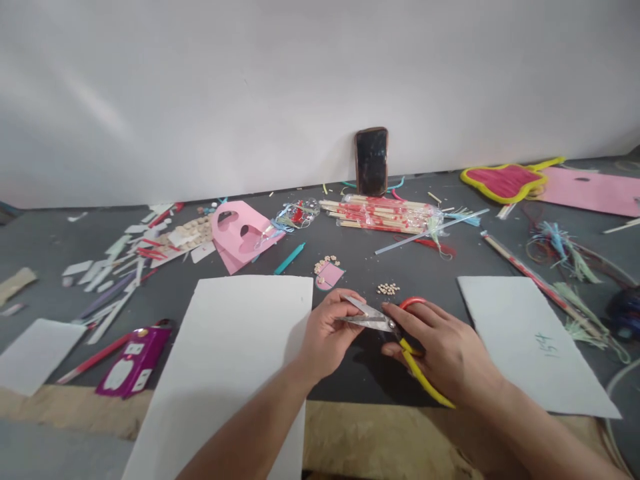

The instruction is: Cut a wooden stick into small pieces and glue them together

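Observation:
My right hand (445, 350) grips a pair of scissors (373, 320) with a red and a yellow handle, the blades parted and pointing left. Between those blades reach the pinched fingertips of my left hand (325, 337); a tiny pale bit shows there, too small to name. Just beyond the scissors lies a small pile of beige pieces (388, 289). A pink cut-out (331, 273) with similar beige bits along its upper edge rests farther off, past my left hand. Under my left forearm is a large white sheet (240, 347).
A phone (371, 160) leans against the wall behind wrapped wooden sticks (385, 213). At left lie a pink folded card (243, 233), a teal pen-like tube (290, 259), scattered strips and a purple box (133, 363). A white marked board (535, 343) and tassels (563, 247) are at right.

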The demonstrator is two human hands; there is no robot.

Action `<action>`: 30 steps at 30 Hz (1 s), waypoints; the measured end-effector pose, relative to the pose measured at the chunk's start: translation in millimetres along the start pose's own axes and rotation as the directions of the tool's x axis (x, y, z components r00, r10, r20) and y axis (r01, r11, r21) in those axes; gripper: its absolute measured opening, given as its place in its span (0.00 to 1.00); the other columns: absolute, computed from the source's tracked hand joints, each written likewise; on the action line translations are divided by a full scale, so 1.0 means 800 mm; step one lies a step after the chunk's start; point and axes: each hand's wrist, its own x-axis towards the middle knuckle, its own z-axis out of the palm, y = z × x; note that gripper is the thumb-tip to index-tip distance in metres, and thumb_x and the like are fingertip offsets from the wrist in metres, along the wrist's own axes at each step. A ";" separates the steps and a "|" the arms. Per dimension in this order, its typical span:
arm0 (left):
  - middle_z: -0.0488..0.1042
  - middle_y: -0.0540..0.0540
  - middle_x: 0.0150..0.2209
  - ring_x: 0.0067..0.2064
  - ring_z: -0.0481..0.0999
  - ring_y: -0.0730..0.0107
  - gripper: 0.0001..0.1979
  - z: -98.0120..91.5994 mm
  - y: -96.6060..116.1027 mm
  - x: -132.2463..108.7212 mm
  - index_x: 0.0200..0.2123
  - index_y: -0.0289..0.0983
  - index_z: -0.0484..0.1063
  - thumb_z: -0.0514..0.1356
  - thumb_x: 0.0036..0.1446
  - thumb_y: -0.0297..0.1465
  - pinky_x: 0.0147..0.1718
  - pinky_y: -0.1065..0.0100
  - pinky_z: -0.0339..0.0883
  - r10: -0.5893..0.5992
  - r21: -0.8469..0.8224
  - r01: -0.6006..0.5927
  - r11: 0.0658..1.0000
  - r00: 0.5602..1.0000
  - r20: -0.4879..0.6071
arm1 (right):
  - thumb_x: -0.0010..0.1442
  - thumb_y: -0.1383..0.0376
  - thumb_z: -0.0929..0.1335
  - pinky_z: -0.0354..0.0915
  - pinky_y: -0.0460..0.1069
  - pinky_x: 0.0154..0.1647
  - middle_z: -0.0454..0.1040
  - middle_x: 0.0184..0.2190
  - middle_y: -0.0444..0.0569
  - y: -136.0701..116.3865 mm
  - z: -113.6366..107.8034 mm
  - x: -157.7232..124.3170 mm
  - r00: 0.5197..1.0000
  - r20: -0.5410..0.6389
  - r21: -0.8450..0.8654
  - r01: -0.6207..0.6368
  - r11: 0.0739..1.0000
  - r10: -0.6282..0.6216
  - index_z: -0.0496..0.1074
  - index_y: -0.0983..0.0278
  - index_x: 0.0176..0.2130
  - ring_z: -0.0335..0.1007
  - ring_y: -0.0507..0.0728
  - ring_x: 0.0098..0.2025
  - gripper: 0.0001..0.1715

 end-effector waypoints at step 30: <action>0.72 0.44 0.37 0.41 0.73 0.65 0.04 -0.001 -0.005 -0.007 0.30 0.37 0.78 0.62 0.55 0.28 0.41 0.66 0.67 0.189 0.042 -0.187 0.982 0.980 -0.065 | 0.60 0.41 0.61 0.70 0.54 0.35 0.72 0.40 0.57 -0.016 0.006 0.000 0.994 0.059 0.097 -0.095 0.991 0.090 0.67 0.65 0.51 0.73 0.61 0.37 0.35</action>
